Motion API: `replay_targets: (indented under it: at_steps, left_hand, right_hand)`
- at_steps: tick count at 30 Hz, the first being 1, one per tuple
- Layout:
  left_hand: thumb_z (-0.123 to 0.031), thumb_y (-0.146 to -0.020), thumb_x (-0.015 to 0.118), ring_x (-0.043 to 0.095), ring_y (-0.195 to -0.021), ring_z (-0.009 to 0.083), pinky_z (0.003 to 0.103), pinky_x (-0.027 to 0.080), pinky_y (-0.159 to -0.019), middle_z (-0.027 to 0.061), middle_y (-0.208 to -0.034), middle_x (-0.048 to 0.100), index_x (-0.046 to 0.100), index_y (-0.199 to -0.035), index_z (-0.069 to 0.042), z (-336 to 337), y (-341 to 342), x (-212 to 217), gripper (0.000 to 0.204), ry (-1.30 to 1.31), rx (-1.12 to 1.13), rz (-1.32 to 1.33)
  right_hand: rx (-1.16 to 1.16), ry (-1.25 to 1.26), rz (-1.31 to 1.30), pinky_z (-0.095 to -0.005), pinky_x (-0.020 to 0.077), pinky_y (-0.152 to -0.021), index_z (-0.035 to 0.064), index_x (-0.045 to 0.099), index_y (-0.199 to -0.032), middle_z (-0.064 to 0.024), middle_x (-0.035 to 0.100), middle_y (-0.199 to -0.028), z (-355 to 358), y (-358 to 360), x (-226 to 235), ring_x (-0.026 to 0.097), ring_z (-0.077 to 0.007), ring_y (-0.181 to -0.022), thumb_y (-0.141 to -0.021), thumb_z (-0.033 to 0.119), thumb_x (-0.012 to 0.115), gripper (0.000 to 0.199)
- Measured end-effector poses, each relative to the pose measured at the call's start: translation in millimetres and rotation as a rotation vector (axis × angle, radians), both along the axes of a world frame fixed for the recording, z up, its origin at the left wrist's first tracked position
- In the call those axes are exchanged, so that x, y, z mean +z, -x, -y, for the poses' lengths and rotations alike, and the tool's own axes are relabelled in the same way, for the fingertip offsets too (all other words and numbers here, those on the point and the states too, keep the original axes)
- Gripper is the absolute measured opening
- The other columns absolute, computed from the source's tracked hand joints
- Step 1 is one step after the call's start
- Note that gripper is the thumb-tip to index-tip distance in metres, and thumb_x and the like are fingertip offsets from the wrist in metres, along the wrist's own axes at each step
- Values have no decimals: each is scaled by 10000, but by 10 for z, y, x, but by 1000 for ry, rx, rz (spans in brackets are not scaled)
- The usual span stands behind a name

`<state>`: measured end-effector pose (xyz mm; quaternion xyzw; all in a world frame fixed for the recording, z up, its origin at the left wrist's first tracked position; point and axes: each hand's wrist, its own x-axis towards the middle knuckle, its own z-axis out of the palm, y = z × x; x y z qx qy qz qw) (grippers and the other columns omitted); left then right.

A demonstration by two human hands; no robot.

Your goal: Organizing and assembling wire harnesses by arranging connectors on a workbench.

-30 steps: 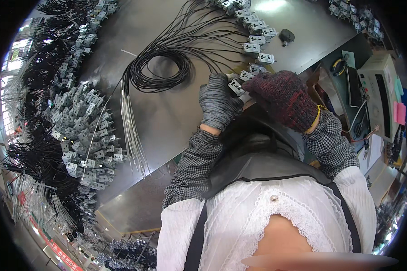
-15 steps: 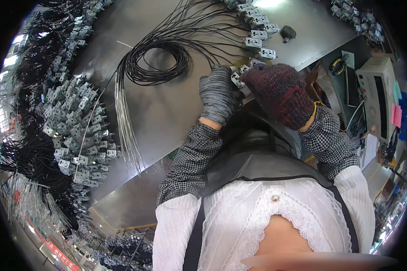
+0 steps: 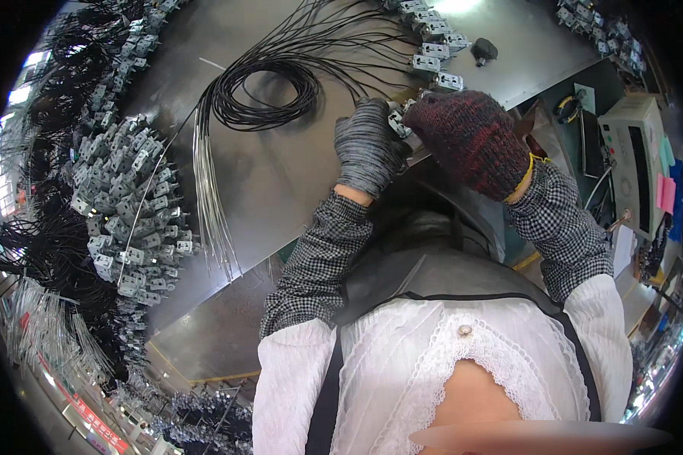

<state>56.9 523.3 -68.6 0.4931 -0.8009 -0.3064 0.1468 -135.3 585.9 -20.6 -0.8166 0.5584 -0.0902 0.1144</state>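
My left hand [image 3: 370,146], in a grey striped knit glove, is closed at the near edge of the metal table. Its curled fingers meet a small silver metal latch unit [image 3: 398,123] with cut-out slots. My right hand [image 3: 470,145], in a dark red and black knit glove, closes in from the other side; its fingertips are hidden and what they hold does not show. Beyond the hands, more silver latch units [image 3: 435,51] stand in a row, joined to black cables. Those cables run left into a loose coil [image 3: 262,98], with bare silver wire ends [image 3: 209,197] hanging toward the table edge.
A heap of similar latch units [image 3: 133,205] with black cables lines the left side. On the table past my right hand lies a small dark block [image 3: 484,51]. At the right are a beige machine [image 3: 631,152] with coloured notes and a pair of yellow-handled pliers [image 3: 565,110].
Both hands have moved slightly away from my body and remain together at the latch unit. The coil and the row of units sit a little differently in view, as the camera has shifted slightly.
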Motion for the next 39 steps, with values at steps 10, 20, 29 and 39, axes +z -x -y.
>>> replay_targets:
  at_steps: [10,20,29,39]
  left_hand:
    - [-303,-599,957,731,-945,319,456,501,-880,107,-985,751,723,-1095,-93,1,18,-36,587,60,-8,18]
    - [-290,-588,955,728,-933,327,444,497,-880,107,-970,748,724,-1093,-101,10,37,16,587,53,-3,43]
    - [-233,-597,997,746,-880,339,438,586,-810,153,-964,764,679,-1158,-54,-32,-33,-68,669,96,-36,-82]
    - [-273,-608,976,730,-879,349,451,552,-856,142,-975,749,723,-1124,-81,-20,23,-20,605,63,-2,-27]
  right_hand:
    - [19,274,54,-463,583,-732,103,706,-1139,-134,727,-938,-37,-20,-9,733,-347,-866,-888,132,687,254]
    - [-72,199,87,-464,579,-757,111,694,-1140,-130,720,-918,-20,-137,160,729,-350,-834,-887,134,685,254]
    - [-101,34,-3,-469,607,-750,105,729,-1171,-134,763,-957,-93,-187,278,763,-334,-876,-885,162,695,293]
    - [-107,72,41,-475,593,-789,96,723,-1171,-143,757,-985,-30,-165,250,751,-340,-901,-871,196,702,316]
